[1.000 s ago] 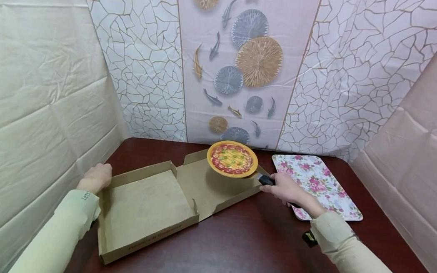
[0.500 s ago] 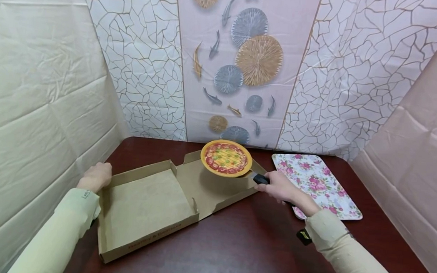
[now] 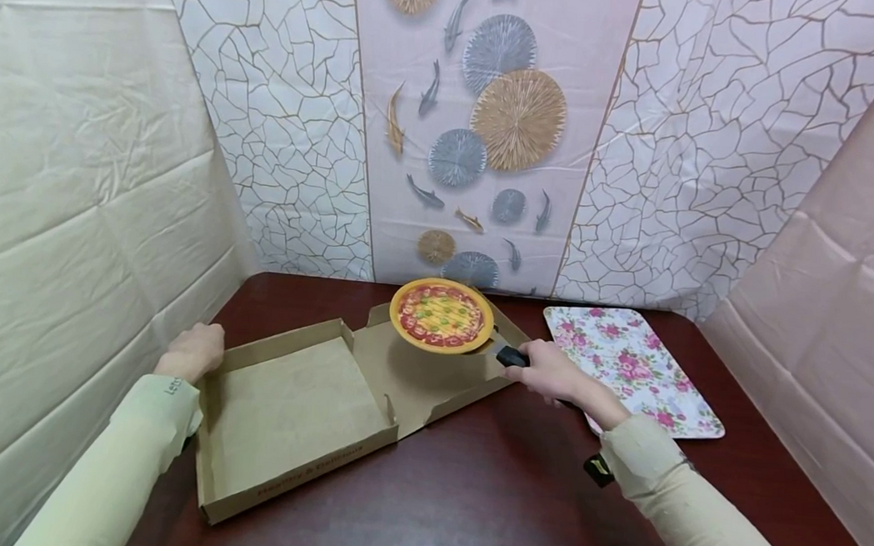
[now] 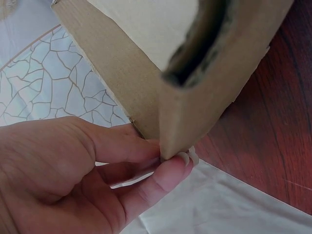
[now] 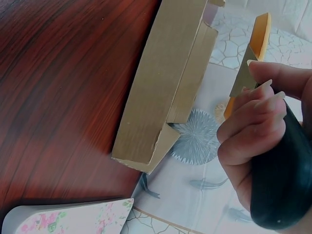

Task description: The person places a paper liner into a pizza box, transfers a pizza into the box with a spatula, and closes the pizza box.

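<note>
Wrapping its fingers closely around the black handle [image 3: 513,357] of a server, the right hand [image 3: 554,372] has a firm hold with no slack in the grip. Just beyond the fingertips a short metal blade [image 5: 243,70] reaches under the pizza [image 3: 442,315], which sits ahead of the fist and to its left, raised over the lid half of an unfolded cardboard box [image 3: 293,414] and casting a shadow on it. At the box's far left, the left hand [image 3: 192,350] pinches a corner of the cardboard between thumb and fingers.

Along the near wall of the box runs brown printing that seems to read "Healthy & Delicious", somewhat blurred. Small dark lettering on the left cuff [image 3: 162,402] looks like "Lets".

From the head, the pizza shows its yellow, red and green topping inside an orange rim; the right wrist view gives only that rim edge-on, but adds the handle's thick rounded end. The left wrist view alone shows clearly how the corner is pinched; from the head, only the back of that hand is seen. Farther right, a floral board [image 3: 634,369] lies on the dark red table [image 3: 469,492], before a hanging [image 3: 490,143] printed with fish and discs.
</note>
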`<state>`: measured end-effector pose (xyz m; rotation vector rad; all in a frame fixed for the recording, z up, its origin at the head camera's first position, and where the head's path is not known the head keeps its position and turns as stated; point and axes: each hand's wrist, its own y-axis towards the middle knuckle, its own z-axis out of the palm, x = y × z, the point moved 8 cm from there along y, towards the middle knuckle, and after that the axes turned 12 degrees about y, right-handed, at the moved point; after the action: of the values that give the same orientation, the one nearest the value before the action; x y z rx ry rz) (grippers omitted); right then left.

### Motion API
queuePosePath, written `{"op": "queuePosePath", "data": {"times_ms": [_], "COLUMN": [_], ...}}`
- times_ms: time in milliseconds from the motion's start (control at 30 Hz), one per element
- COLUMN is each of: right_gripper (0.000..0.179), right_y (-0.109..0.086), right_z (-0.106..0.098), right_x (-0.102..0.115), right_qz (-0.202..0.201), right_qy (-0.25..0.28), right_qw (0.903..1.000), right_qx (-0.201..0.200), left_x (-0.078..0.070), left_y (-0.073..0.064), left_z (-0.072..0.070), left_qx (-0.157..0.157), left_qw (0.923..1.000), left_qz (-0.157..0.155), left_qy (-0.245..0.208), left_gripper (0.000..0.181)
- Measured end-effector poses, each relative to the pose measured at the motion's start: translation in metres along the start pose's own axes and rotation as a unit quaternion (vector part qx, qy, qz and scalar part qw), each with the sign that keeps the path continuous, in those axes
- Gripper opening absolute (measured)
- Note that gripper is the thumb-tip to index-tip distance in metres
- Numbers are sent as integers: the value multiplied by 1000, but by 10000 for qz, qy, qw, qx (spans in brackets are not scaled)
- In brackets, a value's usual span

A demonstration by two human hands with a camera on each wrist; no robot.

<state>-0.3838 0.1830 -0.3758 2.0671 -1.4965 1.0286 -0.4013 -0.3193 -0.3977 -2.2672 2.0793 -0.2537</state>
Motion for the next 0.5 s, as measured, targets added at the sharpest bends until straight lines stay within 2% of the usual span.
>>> {"op": "queuePosePath", "data": {"times_ms": [500], "right_gripper": [21], "right_y": [7], "right_z": [11], "right_x": [6], "right_qz": [64], "right_qy": [-22], "right_qw": [9998], "right_qx": [181], "left_x": [0], "left_y": [2], "left_z": [0], "left_qx": [93], "left_qw": [9999], "left_qz": [-4], "left_qy": [-46], "left_gripper": [22]}}
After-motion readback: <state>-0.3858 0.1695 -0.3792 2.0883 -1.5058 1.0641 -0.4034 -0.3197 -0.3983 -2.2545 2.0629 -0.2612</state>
